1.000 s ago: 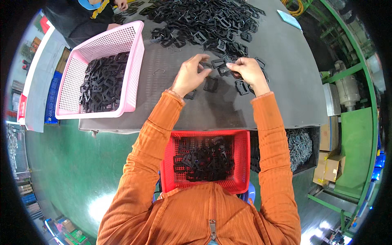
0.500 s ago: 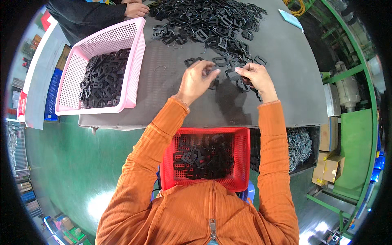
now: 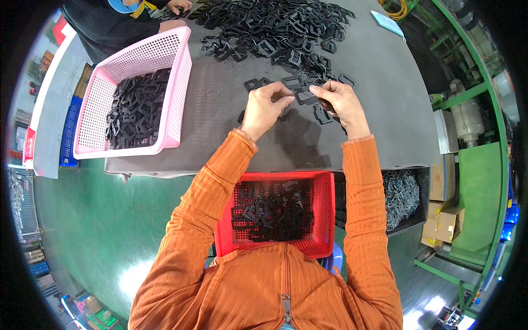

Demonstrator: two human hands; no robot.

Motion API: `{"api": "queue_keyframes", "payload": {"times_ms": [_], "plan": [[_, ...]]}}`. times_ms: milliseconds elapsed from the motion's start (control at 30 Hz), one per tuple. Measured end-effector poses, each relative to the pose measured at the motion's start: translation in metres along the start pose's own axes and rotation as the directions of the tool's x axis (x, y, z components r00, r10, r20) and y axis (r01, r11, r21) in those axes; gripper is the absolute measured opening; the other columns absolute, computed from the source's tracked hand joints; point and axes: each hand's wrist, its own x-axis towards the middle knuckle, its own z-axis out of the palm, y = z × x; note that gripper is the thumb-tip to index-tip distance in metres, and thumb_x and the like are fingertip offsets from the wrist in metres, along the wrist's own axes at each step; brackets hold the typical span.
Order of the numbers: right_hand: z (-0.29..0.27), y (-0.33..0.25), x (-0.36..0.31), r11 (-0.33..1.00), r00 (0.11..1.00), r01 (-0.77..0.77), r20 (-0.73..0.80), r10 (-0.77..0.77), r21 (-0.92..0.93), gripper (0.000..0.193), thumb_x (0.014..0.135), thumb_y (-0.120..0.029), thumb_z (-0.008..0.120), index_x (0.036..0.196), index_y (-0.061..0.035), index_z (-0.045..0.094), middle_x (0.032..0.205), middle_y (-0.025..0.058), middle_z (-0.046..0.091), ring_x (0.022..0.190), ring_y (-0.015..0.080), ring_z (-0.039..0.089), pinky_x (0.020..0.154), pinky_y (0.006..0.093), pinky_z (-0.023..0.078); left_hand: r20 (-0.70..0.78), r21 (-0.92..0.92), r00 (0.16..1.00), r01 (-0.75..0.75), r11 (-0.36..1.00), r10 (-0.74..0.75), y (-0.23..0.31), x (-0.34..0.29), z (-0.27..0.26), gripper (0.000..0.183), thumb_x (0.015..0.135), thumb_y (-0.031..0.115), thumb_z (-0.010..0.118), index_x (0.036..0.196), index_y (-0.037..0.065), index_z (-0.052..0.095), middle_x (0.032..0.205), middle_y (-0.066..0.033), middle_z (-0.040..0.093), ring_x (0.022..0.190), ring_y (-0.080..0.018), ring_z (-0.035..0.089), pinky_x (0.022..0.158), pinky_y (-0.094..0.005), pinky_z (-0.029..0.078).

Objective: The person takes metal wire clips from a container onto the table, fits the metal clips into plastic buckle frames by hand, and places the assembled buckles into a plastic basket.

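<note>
While both hands are meeting over the dark table (image 3: 374, 115), a black plastic buckle frame (image 3: 301, 97) is sitting between their fingertips, at about 12 o'clock from picture centre. Left hand (image 3: 267, 107) is pinching its left end, fingers curled narrow. Right hand (image 3: 338, 102) is gripping the right end, and something dark is showing under that palm; cannot tell what. More loose frames (image 3: 322, 114) are lying on the table just beside the hands, at 4 o'clock from the held one. Big heap of the same black frames (image 3: 275, 27) is spreading from 12 o'clock of the hands toward the far edge. One bent wire clip (image 3: 210, 93) is lying alone at 9 o'clock of the left hand. Pink basket (image 3: 165, 60), part full of frames, is sitting at 9 to 10 o'clock. Red basket (image 3: 324, 214) with frames is resting in the person's lap at 6 o'clock. Another person's hand (image 3: 179, 5) is working at 11 o'clock by the heap.
</note>
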Motion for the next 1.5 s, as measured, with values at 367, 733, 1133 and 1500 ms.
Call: {"api": "queue_keyframes", "payload": {"times_ms": [367,733,1133,1500], "plan": [[0.0,0.023,-0.02,0.957,0.984,0.089,0.173,-0.041,-0.277,0.03,0.077,-0.028,0.075,0.07,-0.0021,0.061,0.061,0.0033,0.062,0.049,0.0099,0.057,0.045,0.0259,0.042,-0.225,0.043,0.958,-0.173,0.984,0.178,-0.005,0.005,-0.019,0.008,0.076,0.001,0.07,0.083,-0.001,0.067,0.08,-0.0068,0.067,0.072,-0.0112,0.063,0.066,-0.0224,0.049],[0.072,0.043,-0.015,0.503,0.823,0.478,0.166,-0.543,-0.72,0.032,0.079,-0.029,0.068,0.101,-0.0065,0.065,0.107,0.0068,0.061,0.106,0.0264,0.055,0.086,0.0391,0.044,-0.032,0.708,0.971,-0.145,0.691,0.237,-0.035,-0.019,-0.034,0.023,0.077,0.024,0.068,0.093,0.01,0.061,0.099,-0.0064,0.058,0.097,-0.0284,0.054,0.084,-0.0401,0.044],[0.093,0.049,0.0,0.258,0.698,0.524,0.235,-0.676,-0.812,0.025,0.085,-0.023,0.06,0.108,-0.0149,0.062,0.116,-0.0008,0.059,0.115,0.0218,0.05,0.104,0.0645,0.023,-0.216,0.855,0.966,0.118,0.505,0.14,-0.054,-0.009,-0.106,0.022,0.082,0.016,0.06,0.103,0.009,0.064,0.119,-0.0045,0.057,0.113,-0.0264,0.049,0.092,-0.0452,0.04],[0.061,0.051,-0.023,0.321,0.81,0.498,0.3,-0.505,-0.806,0.037,0.089,-0.013,0.053,0.125,-0.0124,0.051,0.126,0.0066,0.055,0.125,0.0239,0.045,0.108,0.0561,0.019,0.282,0.637,0.957,-0.24,0.733,0.068,-0.027,-0.049,-0.052,0.03,0.089,0.018,0.053,0.116,0.005,0.058,0.132,-0.0102,0.049,0.131,-0.0285,0.038,0.106,-0.0496,0.03]]}}
